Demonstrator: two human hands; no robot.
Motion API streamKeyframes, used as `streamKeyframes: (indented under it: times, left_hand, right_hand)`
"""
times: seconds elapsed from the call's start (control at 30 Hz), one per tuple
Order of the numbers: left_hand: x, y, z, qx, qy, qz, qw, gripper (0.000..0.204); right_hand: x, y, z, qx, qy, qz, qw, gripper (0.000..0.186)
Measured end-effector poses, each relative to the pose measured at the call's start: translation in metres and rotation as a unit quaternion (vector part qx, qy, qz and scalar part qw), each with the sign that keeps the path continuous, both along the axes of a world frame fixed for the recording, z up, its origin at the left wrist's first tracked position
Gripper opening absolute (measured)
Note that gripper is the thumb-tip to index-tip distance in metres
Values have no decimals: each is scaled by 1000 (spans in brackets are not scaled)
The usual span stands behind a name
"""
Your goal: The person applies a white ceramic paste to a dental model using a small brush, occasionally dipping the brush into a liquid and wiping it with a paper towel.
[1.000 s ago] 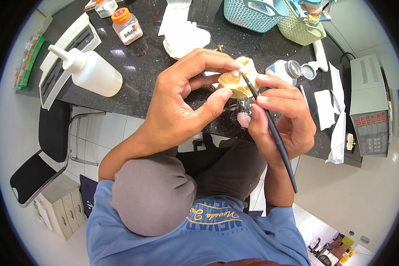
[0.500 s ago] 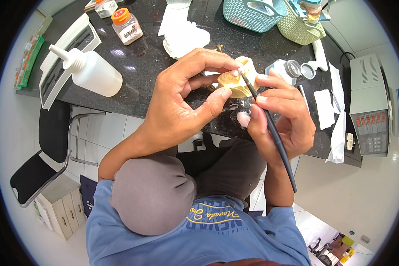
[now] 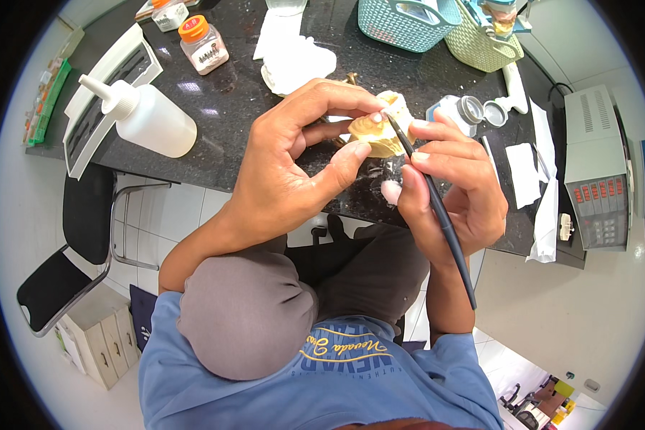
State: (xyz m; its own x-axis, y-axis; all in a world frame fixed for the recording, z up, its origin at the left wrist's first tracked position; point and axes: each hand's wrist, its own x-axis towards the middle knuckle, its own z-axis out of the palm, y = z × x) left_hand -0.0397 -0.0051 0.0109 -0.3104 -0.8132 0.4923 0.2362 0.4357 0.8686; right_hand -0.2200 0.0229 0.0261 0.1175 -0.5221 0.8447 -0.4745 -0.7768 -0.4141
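Note:
In front of me, my left hand (image 3: 294, 147) grips a yellow dental cast (image 3: 377, 137) between its curved fingers and thumb. Something small and white shows at the left fingertips, too small to name. My right hand (image 3: 455, 179) pinches a slim, tapered black brush (image 3: 443, 215) like a pen. Its tip touches or nearly touches the cast beside the left fingertips; the exact contact cannot be made out. Just below the cast lies a pinkish-white lump (image 3: 391, 191) on the dark speckled counter (image 3: 229, 129), close to my right thumb.
Left stands a white squeeze bottle (image 3: 154, 118), with an orange-capped jar (image 3: 204, 44) behind it. White tissue (image 3: 301, 64) lies beyond my left hand. Baskets, one teal (image 3: 408, 27) and one green (image 3: 484, 51), sit at the back. An opened small jar (image 3: 466, 111) and a grey machine (image 3: 598, 172) are right.
The cast, brush and both hands have barely shifted, by a slight drift that the whole view shares. My grip on both things is the same.

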Motion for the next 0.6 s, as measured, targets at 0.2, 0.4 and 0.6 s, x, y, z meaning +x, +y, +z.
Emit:
streamKeyframes:
  times: [0.2, 0.4, 0.6]
  left_hand:
    - [0, 0, 0, 2, 3, 0, 1000, 31]
    - [2, 1, 2, 12, -15, -23, 1000, 35]
    - [3, 1, 1, 9, -18, -22, 1000, 35]
  right_hand:
    - [0, 0, 0, 3, 3, -4, 1000, 24]
    - [0, 0, 1, 0, 1, -3, 1000, 24]
    - [0, 1, 1, 2, -5, -2, 1000, 24]
